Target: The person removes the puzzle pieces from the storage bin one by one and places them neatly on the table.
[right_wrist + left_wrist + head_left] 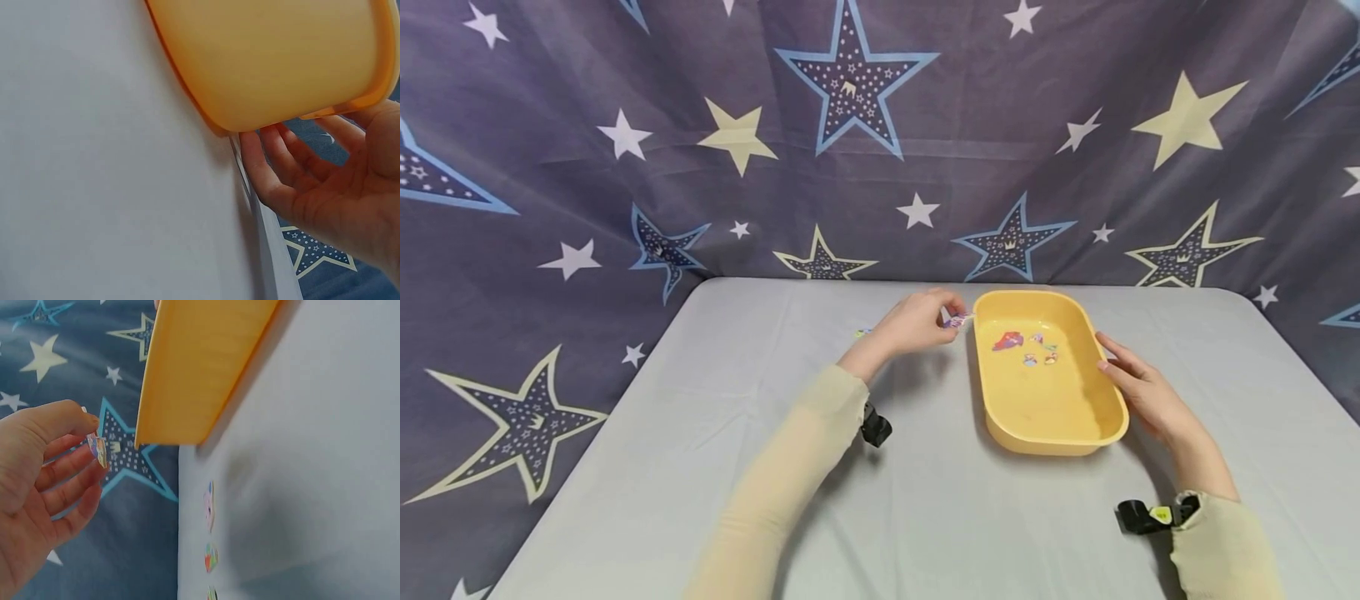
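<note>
My left hand is just left of the yellow plastic tray, close to its rim. Between thumb and fingers it pinches a small flat picture cutout, purple and white in the head view. At the tray's right side, my right hand grips the wall, thumb at the rim and fingers along the outside. Inside the tray, toward its far end, lie several small colourful cutouts, the largest a red and purple one.
More small cutouts lie on the grey-white tabletop left of the tray, among them a pink one and a multicoloured one. Behind the table's far edge hangs a dark curtain with stars.
</note>
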Demonstrator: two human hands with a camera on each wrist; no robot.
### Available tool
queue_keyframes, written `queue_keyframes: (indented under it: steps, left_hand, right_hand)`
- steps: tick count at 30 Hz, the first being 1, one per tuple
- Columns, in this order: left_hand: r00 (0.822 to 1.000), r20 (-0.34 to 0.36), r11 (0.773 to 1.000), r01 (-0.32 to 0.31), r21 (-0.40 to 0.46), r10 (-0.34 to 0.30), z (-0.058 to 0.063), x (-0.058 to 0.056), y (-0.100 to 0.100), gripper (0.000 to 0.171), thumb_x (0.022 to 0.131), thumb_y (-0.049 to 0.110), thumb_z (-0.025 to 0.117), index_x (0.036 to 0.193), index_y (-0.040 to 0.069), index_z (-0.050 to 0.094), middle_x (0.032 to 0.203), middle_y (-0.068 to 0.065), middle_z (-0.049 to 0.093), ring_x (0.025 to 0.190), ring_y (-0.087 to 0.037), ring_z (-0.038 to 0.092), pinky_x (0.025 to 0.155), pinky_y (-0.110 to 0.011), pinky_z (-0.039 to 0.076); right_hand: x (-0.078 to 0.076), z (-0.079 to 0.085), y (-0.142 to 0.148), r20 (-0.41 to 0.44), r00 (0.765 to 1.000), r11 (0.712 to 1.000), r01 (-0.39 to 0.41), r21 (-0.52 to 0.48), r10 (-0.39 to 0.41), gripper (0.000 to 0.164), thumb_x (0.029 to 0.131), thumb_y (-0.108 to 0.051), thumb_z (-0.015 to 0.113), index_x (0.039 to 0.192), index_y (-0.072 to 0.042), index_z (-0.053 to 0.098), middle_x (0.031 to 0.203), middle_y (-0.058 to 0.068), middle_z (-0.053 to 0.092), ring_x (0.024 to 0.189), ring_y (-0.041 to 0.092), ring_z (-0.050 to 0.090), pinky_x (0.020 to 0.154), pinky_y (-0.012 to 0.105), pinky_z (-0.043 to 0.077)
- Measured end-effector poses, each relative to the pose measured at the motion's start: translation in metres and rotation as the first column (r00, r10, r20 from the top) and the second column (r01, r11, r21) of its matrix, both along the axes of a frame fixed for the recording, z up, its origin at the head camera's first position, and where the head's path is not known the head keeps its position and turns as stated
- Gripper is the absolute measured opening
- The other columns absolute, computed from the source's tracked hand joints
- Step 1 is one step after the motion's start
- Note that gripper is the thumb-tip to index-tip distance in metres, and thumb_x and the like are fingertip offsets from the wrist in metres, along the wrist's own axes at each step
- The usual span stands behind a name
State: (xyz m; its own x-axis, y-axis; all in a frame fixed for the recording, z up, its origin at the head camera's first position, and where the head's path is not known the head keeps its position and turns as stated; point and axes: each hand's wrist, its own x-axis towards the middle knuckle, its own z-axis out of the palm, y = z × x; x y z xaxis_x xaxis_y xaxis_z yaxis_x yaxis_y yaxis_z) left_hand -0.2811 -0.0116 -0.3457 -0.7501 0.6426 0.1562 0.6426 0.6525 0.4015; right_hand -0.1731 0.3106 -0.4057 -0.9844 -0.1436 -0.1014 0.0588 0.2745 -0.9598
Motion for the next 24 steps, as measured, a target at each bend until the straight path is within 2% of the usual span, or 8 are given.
queue_keyframes:
  steps: [5, 10, 14, 24]
  left_hand:
    - [0.999, 0.018, 0.999, -0.031, 0.033, 0.030, -0.003, -0.005, -0.015, 0.043, 0.077, 0.019, 0.064, 0.118, 0.012, 0.053, 0.100, 0.002, 0.062, 0.081, -0.009, 0.059, 0.072, -0.022, 0.045]
    - [0.997, 0.004, 0.997, -0.071, 0.018, 0.071, -0.006, -0.012, -0.033, 0.036, 0.077, 0.018, 0.063, 0.112, 0.013, 0.059, 0.100, 0.002, 0.061, 0.084, -0.011, 0.060, 0.073, -0.024, 0.045]
    - [0.997, -0.007, 0.997, -0.082, 0.010, 0.082, -0.005, -0.017, -0.046, 0.029, 0.077, 0.018, 0.062, 0.106, 0.015, 0.063, 0.098, 0.003, 0.059, 0.084, -0.012, 0.059, 0.071, -0.025, 0.044]
    - [0.994, -0.022, 0.994, -0.107, -0.036, 0.106, -0.007, -0.025, -0.080, 0.029, 0.074, 0.016, 0.062, 0.103, 0.014, 0.064, 0.096, 0.000, 0.060, 0.081, -0.015, 0.059, 0.071, -0.028, 0.044]
  right_hand:
    - [0.000, -0.001, 0.001, -0.012, 1.000, 1.000, -0.010, -0.023, 0.009, 0.060, 0.096, -0.030, 0.041, 0.146, -0.016, 0.013, 0.123, 0.009, 0.039, 0.092, -0.002, 0.056, 0.074, 0.019, 0.049]
    - [0.001, -0.002, 0.001, -0.021, 1.000, 0.998, -0.014, -0.060, 0.013, 0.060, 0.096, -0.027, 0.043, 0.146, -0.014, 0.014, 0.111, -0.007, 0.046, 0.091, 0.000, 0.057, 0.074, 0.019, 0.049]
    - [0.000, -0.002, 0.001, -0.023, 1.000, 0.998, -0.013, -0.056, 0.012, 0.059, 0.096, -0.027, 0.043, 0.146, -0.014, 0.014, 0.111, -0.007, 0.045, 0.091, -0.001, 0.057, 0.074, 0.019, 0.049]
    - [0.000, -0.003, 0.002, -0.029, 0.999, 0.998, -0.018, -0.059, 0.016, 0.059, 0.096, -0.027, 0.043, 0.146, -0.016, 0.015, 0.112, -0.007, 0.044, 0.092, 0.000, 0.057, 0.074, 0.019, 0.049]
